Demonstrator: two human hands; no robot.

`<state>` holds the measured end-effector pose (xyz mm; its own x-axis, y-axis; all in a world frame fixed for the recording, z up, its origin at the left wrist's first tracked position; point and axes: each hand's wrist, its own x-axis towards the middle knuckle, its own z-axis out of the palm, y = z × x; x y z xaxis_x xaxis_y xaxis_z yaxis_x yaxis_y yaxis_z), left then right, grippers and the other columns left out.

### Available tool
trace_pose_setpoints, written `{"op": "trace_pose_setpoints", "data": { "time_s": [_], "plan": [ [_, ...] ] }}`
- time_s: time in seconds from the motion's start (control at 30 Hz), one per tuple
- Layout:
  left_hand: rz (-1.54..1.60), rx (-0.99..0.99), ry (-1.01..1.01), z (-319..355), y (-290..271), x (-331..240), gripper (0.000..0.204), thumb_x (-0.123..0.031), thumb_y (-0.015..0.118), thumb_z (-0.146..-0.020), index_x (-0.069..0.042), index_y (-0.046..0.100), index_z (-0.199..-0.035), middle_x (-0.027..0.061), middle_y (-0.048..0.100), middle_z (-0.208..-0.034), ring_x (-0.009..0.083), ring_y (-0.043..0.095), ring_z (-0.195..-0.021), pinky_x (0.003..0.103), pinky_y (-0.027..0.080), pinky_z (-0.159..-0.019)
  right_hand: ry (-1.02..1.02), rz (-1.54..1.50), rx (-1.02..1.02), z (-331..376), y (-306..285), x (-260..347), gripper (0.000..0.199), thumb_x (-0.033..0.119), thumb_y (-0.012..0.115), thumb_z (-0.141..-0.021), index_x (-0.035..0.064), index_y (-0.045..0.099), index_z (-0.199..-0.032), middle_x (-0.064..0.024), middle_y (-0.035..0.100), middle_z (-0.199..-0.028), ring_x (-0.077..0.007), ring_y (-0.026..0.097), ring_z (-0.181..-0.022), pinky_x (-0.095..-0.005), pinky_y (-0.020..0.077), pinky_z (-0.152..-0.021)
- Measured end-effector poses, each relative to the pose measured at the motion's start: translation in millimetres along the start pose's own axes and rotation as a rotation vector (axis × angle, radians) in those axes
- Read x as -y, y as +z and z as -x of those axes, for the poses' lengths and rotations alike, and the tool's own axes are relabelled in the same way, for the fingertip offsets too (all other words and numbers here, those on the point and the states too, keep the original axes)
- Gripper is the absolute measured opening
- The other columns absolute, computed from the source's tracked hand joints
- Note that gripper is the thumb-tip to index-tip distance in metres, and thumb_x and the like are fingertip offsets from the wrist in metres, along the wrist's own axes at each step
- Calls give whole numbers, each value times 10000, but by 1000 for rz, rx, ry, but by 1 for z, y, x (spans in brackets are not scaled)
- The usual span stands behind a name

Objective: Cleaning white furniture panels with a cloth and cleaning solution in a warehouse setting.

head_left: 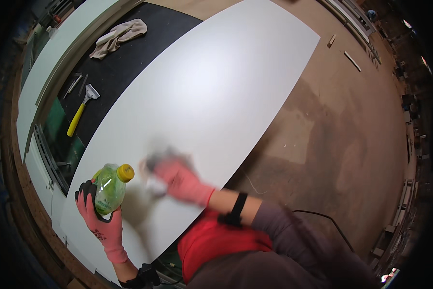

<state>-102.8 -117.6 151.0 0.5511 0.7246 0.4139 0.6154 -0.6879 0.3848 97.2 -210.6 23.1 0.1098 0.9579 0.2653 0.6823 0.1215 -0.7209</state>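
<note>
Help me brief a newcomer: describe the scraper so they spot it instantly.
Find the white panel, then the black surface left of it. The scraper lies there, nearer than the beige cloth. Its yellow handle and wide metal head distinguish it from slimmer tools beside it.

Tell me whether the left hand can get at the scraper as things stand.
Probably not just now: the left hand is taken up by the bottle. Otherwise the way looks free, as the scraper lies uncovered on the black surface, past the left edge of the panel.
</note>
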Motion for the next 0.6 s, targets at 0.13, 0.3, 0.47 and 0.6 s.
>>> {"op": "trace_pose_setpoints", "data": {
  "time_s": [0.13,0.3,0.47,0.6],
  "plan": [
    [-46,17,-47,12,-9,14,633,20,695,-643,-26,447,-1223,130,489,-1266,360,385,-1223,465,291,-1039,364,616,-359,-20,-119,-147,537,339,600,-808,11,503,-1221,-156,529,-1239,-280,438,-1212,-422,213,-1093],
    [-105,4,-186,30,-13,33,607,52,661,-684,-13,434,-1243,140,481,-1276,327,415,-1213,409,333,-1021,777,1084,-460,-12,-215,-209,519,363,503,-848,27,469,-1243,-148,513,-1235,-280,448,-1168,-441,245,-1055],
    [-144,-11,-172,-9,9,17,572,32,668,-683,-2,460,-1215,151,471,-1279,332,420,-1206,403,334,-1021,63,201,-242,-36,-37,-84,353,171,556,-802,7,557,-1114,-180,565,-1123,-319,500,-1103,-470,290,-1050],
    [-131,38,8,-58,33,-15,597,-9,701,-634,-17,490,-1192,136,511,-1229,339,431,-1185,417,321,-1024,-213,241,237,-31,13,13,730,409,693,-700,5,454,-1258,-172,447,-1315,-308,338,-1295,-496,139,-1119]
  ]
}}
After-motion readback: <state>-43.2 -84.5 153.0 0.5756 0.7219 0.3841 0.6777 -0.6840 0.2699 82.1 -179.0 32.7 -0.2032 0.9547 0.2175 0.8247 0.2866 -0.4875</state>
